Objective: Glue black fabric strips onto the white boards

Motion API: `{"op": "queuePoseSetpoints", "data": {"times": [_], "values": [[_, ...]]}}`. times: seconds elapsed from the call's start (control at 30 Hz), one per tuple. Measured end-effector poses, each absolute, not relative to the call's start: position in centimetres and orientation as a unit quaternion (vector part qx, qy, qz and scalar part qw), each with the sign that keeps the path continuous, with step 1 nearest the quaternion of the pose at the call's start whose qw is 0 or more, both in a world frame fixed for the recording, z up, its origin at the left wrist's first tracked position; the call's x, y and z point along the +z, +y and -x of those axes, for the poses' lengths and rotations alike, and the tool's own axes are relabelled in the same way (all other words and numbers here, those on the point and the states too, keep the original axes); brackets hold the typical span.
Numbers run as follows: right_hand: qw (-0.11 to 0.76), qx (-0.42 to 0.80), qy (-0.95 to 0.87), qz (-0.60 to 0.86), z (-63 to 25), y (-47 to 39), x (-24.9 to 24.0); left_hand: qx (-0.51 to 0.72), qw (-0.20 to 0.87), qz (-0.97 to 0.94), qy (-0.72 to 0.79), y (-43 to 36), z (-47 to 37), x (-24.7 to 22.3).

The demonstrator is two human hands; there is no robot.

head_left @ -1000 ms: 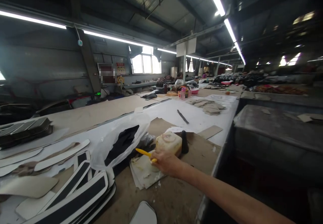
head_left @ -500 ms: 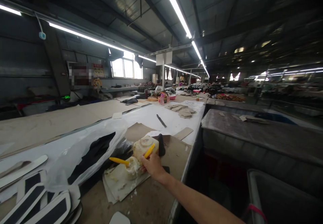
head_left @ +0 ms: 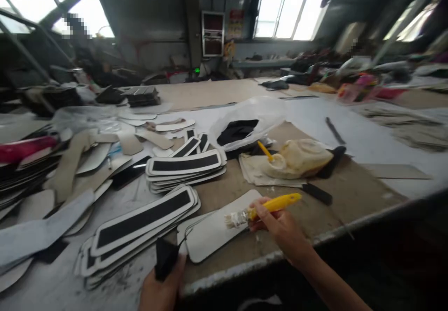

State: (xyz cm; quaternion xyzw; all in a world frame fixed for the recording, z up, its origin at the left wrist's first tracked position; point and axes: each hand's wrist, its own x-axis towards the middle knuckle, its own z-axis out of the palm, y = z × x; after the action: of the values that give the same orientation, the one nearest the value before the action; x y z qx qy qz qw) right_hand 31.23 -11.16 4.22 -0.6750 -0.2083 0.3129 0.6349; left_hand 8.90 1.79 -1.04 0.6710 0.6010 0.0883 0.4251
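Observation:
My right hand (head_left: 276, 222) is closed around the yellow handle of a paintbrush (head_left: 278, 202). White paste clings to its bristles, which are over a pale rounded panel (head_left: 217, 229) on the work table; I cannot tell whether they touch. At the near edge, my left hand (head_left: 163, 283) grips a folded black piece (head_left: 166, 258) beside the panel's left end. A thin dark cord curves from that side onto the panel. Behind the brush stands a cut-open plastic jug (head_left: 304, 157) smeared with paste, and a second yellow handle (head_left: 265, 151) sticks out of its mouth.
Stacked white panels with black strips (head_left: 143, 217) lie left of the pale panel. A clear plastic bag (head_left: 271, 110) with black material sits behind. Right of it are a dark knife-like tool (head_left: 335, 130) and a black strip (head_left: 318, 194). Loose pale cutouts (head_left: 70, 161) crowd the far left.
The view has swung left and down. My right hand has carried the brush from the jug to above the pale panel. My left hand has come into view with the black piece.

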Motion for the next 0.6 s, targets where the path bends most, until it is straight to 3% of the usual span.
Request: {"op": "queuePoseSetpoints", "data": {"times": [0.13,0.23,0.4,0.6], "values": [[0.597,0.364,-0.254,0.668,-27.3,-8.1,3.2,0.158,0.506,-0.637,0.56,1.2,-7.4,-1.0],[0.578,0.371,-0.266,0.677,-25.9,-6.7,2.6,0.221,0.492,-0.712,0.451,0.9,-6.6,-1.2],[0.56,0.384,-0.258,0.687,-24.9,-5.5,2.0,0.196,0.336,-0.881,0.27,1.4,-6.1,-1.8],[0.512,0.339,-0.284,0.736,-25.0,-5.4,1.3,0.112,0.148,-0.956,0.228,1.8,-6.2,-3.4]]}}
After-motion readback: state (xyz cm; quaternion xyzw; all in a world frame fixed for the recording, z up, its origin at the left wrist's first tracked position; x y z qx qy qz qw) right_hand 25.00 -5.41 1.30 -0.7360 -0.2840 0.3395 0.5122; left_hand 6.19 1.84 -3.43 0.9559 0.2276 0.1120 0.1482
